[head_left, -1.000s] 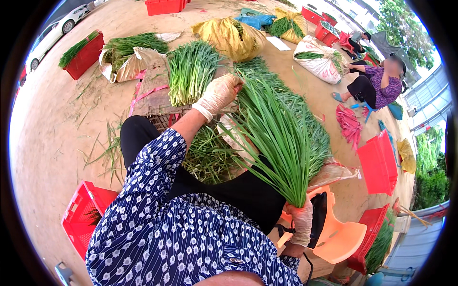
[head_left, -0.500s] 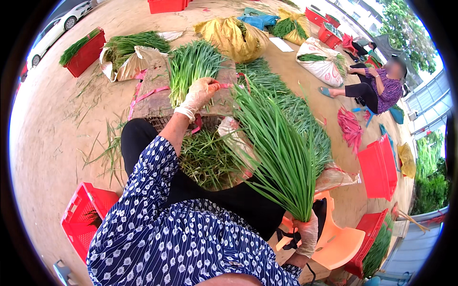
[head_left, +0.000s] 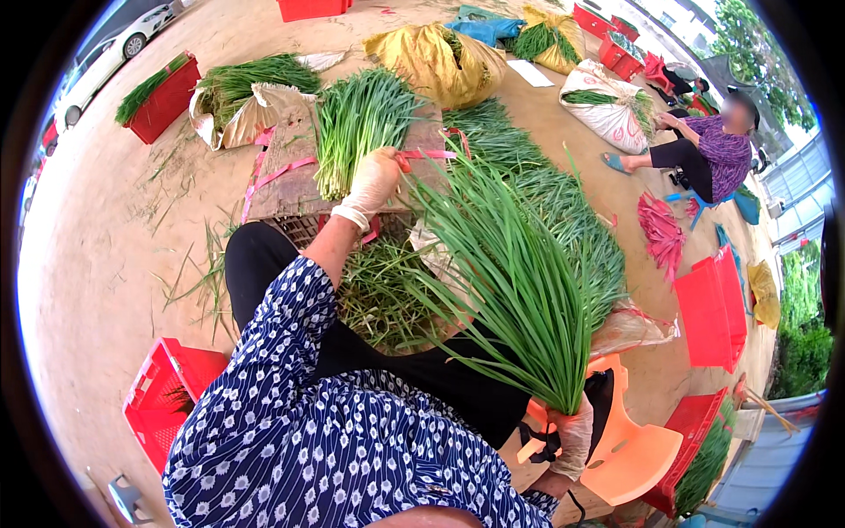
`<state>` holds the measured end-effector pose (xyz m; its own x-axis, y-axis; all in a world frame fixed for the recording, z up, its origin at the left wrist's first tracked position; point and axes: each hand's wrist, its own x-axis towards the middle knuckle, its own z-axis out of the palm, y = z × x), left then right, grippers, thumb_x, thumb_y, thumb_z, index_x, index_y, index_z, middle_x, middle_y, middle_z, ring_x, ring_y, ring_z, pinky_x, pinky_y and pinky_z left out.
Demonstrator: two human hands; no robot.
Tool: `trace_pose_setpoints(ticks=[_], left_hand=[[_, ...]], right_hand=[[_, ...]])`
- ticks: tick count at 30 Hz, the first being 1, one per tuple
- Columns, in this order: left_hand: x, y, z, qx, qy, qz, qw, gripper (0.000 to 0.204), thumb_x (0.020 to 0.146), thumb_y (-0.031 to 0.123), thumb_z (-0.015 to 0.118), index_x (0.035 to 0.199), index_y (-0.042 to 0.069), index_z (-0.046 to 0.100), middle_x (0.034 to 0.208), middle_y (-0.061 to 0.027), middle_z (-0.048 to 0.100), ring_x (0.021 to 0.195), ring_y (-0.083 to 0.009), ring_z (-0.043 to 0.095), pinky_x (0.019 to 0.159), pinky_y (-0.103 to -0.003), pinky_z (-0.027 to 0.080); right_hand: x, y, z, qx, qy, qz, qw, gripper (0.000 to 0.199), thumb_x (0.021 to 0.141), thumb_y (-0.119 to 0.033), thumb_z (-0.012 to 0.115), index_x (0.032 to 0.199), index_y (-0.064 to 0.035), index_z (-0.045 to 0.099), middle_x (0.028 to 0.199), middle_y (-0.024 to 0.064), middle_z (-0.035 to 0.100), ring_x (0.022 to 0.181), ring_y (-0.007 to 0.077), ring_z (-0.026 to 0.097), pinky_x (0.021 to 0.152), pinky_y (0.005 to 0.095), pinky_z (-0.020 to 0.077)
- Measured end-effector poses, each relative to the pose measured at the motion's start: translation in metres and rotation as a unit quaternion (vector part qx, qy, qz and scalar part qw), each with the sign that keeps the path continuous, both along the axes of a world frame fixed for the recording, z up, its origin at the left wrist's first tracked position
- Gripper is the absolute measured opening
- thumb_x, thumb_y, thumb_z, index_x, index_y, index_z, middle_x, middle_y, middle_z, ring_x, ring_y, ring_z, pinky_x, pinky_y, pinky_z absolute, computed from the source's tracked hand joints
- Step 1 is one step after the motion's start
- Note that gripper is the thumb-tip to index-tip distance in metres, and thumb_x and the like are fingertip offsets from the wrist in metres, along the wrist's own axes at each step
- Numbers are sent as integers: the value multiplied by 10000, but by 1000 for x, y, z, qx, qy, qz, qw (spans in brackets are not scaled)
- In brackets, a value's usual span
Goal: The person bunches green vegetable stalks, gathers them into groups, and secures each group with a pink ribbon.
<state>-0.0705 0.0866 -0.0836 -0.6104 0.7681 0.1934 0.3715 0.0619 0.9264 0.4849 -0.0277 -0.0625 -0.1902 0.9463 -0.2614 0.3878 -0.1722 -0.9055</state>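
My left hand (head_left: 374, 185), in a thin whitish glove, is closed at the lower right edge of a pile of garlic chives (head_left: 363, 123), its fingers on a pink ribbon (head_left: 429, 155). The pile lies across that ribbon on a worn wooden board (head_left: 286, 180). Low on the right, my gloved right hand (head_left: 576, 436) grips a large bunch of garlic chives (head_left: 519, 282) by its pale stem ends. The long green leaves fan out up and leftward, over my leg. The left fingertips are partly hidden.
Loose trimmings (head_left: 387, 295) lie below the board. More chives (head_left: 546, 202) spread along its right. An orange plastic chair (head_left: 638, 449) stands by my right hand; a red crate (head_left: 167, 400) is at lower left. Another person (head_left: 722, 158) sits at far right.
The view has shifted slightly, moving the scene a little rightward. The held bunch's leaf tips have swung slightly left and down. Both hands keep their hold.
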Motion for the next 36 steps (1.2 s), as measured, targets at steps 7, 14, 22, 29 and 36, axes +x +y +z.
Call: trace_pose_setpoints(ticks=[7, 14, 22, 29, 36], left_hand=[[-23, -22, 61, 59, -154, -43, 985, 408, 1052, 312, 522, 904, -28, 691, 539, 63, 427, 435, -69, 378, 440, -251, 309], [33, -22, 82, 80, 49, -181, 979, 219, 985, 186, 606, 1064, 10, 707, 832, -1, 665, 768, -130, 606, 726, -278, 511], [15, 0, 45, 19, -114, -65, 991, 230, 1010, 159, 550, 956, 6, 712, 609, -7, 569, 508, -108, 509, 499, -260, 424], [62, -14, 100, 94, -17, -214, 972, 241, 938, -6, 580, 1158, 5, 677, 954, -44, 681, 842, -130, 629, 752, -264, 515], [96, -6, 74, -59, 307, -162, 936, 226, 808, -41, 604, 986, 66, 693, 786, -82, 638, 800, -253, 669, 719, -358, 541]], right_hand=[[5, 2, -5, 60, -28, -3, 998, 332, 763, 22, 732, 1085, -32, 670, 871, 42, 697, 783, 130, 645, 709, 288, 517], [7, 1, -7, 48, -7, -16, 999, 360, 769, 23, 744, 1120, -23, 676, 915, 58, 728, 819, 134, 662, 746, 290, 527], [3, 1, -2, 76, -48, 4, 996, 403, 767, 15, 751, 1160, -30, 670, 952, 85, 737, 848, 147, 679, 765, 297, 534], [1, 0, 3, 118, -97, 15, 988, 430, 754, 5, 757, 1171, -36, 664, 928, 123, 739, 825, 184, 711, 743, 310, 544], [-6, 0, 12, 147, -132, 27, 980, 385, 763, -17, 756, 1135, -52, 663, 925, 134, 732, 830, 270, 727, 722, 336, 550]])
